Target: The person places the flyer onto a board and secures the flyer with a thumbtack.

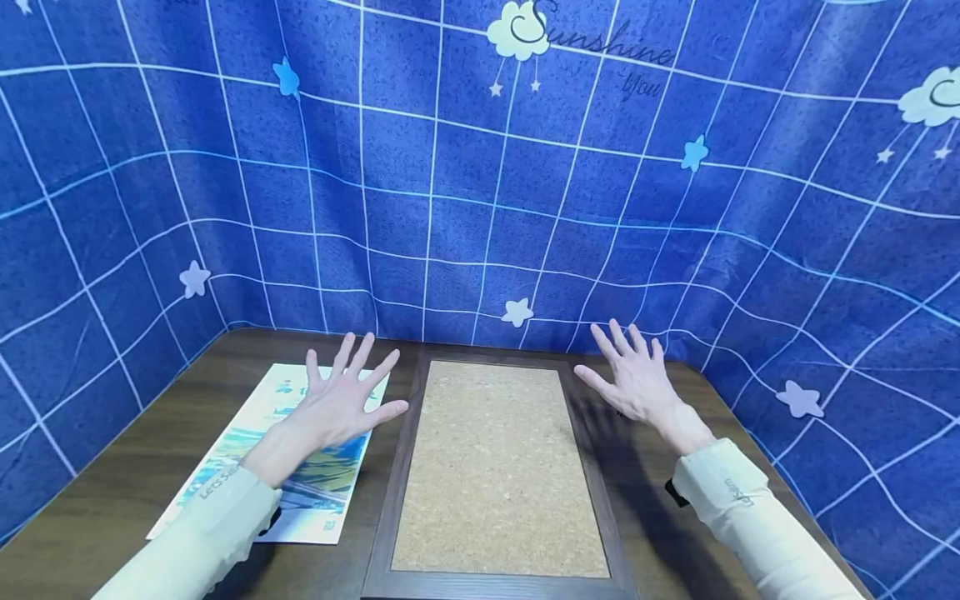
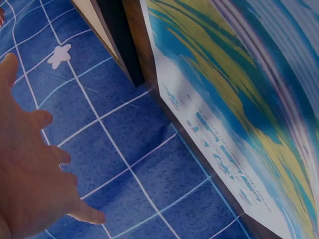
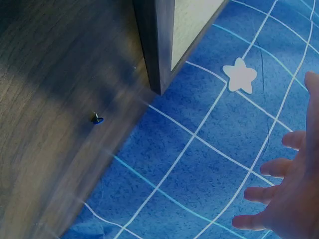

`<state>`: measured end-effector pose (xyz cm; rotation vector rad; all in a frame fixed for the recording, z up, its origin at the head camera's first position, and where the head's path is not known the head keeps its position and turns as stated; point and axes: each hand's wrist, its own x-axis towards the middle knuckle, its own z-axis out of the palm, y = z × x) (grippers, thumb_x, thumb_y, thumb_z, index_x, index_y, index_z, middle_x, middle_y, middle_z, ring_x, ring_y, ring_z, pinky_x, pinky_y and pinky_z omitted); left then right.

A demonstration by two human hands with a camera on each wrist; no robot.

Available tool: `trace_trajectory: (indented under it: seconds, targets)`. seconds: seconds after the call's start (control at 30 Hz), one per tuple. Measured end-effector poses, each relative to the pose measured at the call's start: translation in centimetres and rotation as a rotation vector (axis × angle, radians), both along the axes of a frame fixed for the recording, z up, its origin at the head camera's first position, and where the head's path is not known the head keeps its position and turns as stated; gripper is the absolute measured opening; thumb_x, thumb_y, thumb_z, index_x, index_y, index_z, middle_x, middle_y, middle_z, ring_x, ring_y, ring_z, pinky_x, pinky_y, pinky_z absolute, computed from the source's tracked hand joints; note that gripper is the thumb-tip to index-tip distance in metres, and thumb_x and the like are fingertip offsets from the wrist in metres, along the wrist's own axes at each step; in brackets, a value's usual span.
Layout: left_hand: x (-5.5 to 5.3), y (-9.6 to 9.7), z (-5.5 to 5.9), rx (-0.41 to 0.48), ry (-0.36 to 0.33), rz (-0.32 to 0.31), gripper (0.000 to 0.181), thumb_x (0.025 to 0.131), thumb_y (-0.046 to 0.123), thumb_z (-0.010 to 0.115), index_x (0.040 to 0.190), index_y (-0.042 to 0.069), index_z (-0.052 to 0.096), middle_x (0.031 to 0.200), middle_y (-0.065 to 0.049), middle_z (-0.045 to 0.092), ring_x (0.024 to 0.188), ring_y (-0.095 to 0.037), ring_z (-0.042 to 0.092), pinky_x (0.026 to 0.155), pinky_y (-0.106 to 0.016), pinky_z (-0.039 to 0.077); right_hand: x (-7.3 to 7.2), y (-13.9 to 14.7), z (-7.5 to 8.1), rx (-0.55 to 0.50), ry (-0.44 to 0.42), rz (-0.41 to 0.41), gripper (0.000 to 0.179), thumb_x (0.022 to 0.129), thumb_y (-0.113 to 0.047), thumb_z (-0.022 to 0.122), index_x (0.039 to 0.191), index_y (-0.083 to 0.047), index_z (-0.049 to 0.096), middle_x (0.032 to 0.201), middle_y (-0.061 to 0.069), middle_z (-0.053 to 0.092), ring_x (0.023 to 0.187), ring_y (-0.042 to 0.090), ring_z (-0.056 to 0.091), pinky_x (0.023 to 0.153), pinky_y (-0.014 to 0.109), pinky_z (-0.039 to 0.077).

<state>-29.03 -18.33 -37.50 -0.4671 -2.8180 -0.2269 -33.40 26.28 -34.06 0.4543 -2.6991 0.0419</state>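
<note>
A framed cork board (image 1: 495, 475) lies on the dark wooden table, its frame dark brown. Left of it is a printed sheet (image 1: 322, 475) with blue, green and yellow brush strokes and lettering near its far end, also large in the left wrist view. Over that sheet hovers my left hand (image 1: 333, 408), fingers spread and holding nothing. My right hand (image 1: 637, 383) is held above the table to the right of the board, fingers spread, nothing in it. Beneath it, the right wrist view shows a small shiny dark-and-gold object (image 3: 96, 118) on the wood, too small to identify.
Behind and at both sides of the table hangs a blue curtain (image 1: 465, 225) with white grid lines, stars and clouds. It meets the back edge of the wooden table (image 1: 165, 417). Bare wood shows on both sides of the board.
</note>
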Motion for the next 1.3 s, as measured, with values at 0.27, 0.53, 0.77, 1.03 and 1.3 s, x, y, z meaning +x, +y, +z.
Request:
trace_trajectory:
  seconds: [0.27, 0.53, 0.77, 1.03, 1.3]
  targets:
    - [0.0, 0.2, 0.0, -0.009, -0.006, 0.000, 0.083, 0.085, 0.078, 0.037, 0.154, 0.034, 0.023, 0.164, -0.013, 0.002, 0.150, -0.042, 0.000, 0.102, -0.081, -0.006, -0.1, 0.1, -0.2, -0.007, -0.002, 0.004, 0.081, 0.091, -0.066, 0.045, 0.155, -0.021, 0.023, 0.158, 0.020, 0.026, 0.143, 0.048, 0.021, 0.107, 0.072, 0.018]
    - [0.3, 0.0, 0.1, -0.021, -0.001, 0.002, 0.082, 0.086, 0.077, 0.039, 0.153, 0.033, 0.024, 0.164, -0.015, 0.004, 0.150, -0.042, 0.001, 0.103, -0.080, -0.005, -0.4, 0.4, 0.0, -0.049, -0.037, 0.013, 0.079, 0.093, -0.063, 0.044, 0.154, -0.017, 0.024, 0.158, 0.022, 0.025, 0.141, 0.047, 0.028, 0.104, 0.069, 0.029]
    - [1.0, -1.6, 0.1, -0.024, 0.030, 0.012, 0.083, 0.086, 0.076, 0.042, 0.153, 0.031, 0.026, 0.163, -0.018, 0.009, 0.149, -0.044, 0.003, 0.103, -0.081, -0.004, -1.5, 2.4, -0.6, -0.182, 0.011, 0.150, 0.061, 0.088, -0.018, 0.066, 0.142, 0.001, 0.043, 0.130, 0.032, 0.055, 0.112, 0.051, 0.056, 0.093, 0.061, 0.045]
    - [3.7, -4.7, 0.2, -0.027, 0.053, 0.016, 0.080, 0.087, 0.069, 0.050, 0.152, 0.027, 0.029, 0.161, -0.022, 0.013, 0.146, -0.047, 0.010, 0.105, -0.078, 0.009, -2.8, 5.6, -3.3, -0.272, -0.148, 0.234, 0.041, 0.071, 0.010, 0.056, 0.110, 0.008, 0.064, 0.072, 0.008, 0.062, 0.065, 0.011, 0.055, 0.065, 0.032, 0.048]
    - [7.0, -8.5, 0.0, -0.013, 0.027, 0.017, 0.077, 0.089, 0.060, 0.056, 0.153, 0.027, 0.028, 0.157, -0.028, 0.018, 0.138, -0.054, 0.021, 0.094, -0.078, 0.028, -2.9, 7.6, -6.0, -0.327, -0.316, 0.224, 0.033, 0.072, 0.009, 0.064, 0.105, 0.009, 0.067, 0.067, -0.001, 0.051, 0.059, 0.000, 0.044, 0.055, 0.019, 0.038]
